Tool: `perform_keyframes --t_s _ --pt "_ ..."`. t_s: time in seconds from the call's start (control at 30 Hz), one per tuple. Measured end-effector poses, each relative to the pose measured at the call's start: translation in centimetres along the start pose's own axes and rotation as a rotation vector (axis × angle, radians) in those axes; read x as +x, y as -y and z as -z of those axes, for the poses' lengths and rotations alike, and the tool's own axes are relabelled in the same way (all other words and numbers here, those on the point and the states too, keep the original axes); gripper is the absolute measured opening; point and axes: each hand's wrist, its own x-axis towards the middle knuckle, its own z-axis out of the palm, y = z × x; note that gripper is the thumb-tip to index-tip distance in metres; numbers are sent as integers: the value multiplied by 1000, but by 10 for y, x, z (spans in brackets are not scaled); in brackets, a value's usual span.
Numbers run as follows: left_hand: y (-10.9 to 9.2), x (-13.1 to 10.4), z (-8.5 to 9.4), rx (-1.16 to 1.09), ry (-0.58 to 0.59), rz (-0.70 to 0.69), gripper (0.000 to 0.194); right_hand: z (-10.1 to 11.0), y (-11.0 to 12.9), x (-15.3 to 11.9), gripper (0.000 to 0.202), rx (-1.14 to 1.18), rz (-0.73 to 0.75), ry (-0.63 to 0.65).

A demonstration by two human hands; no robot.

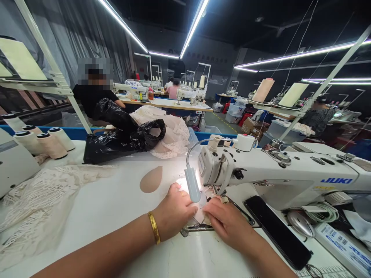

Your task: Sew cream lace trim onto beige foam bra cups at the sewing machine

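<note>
A white sewing machine [272, 170] reaches in from the right, its head above a small pale piece of fabric [199, 216]. My left hand [176, 210], with a gold bangle at the wrist, lies on the left of this piece, fingers bent and pressed down. On its right side my right hand [224, 218] has its thumb and fingers closed at the edge of the fabric. A grey lamp [192, 184] on a bendy neck shines over the spot and hides part of the left fingertips. The needle area is partly hidden behind lamp and hands.
A beige teardrop piece [151, 180] lies left of the lamp. White lace [43, 200] spreads at left, near thread cones [53, 144]. Black plastic bags [121, 141] and cream lace [171, 133] are behind. A black phone [276, 231] lies at right. People sit further back.
</note>
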Motion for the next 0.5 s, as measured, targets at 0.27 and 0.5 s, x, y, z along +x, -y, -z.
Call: perform_keyframes --t_s 0.27,0.5 --pt "-19 -7 2 -22 -56 -19 15 4 5 0 30 47 19 57" --pt "1 3 1 -37 18 -4 18 -4 3 5 31 -39 1 -4"
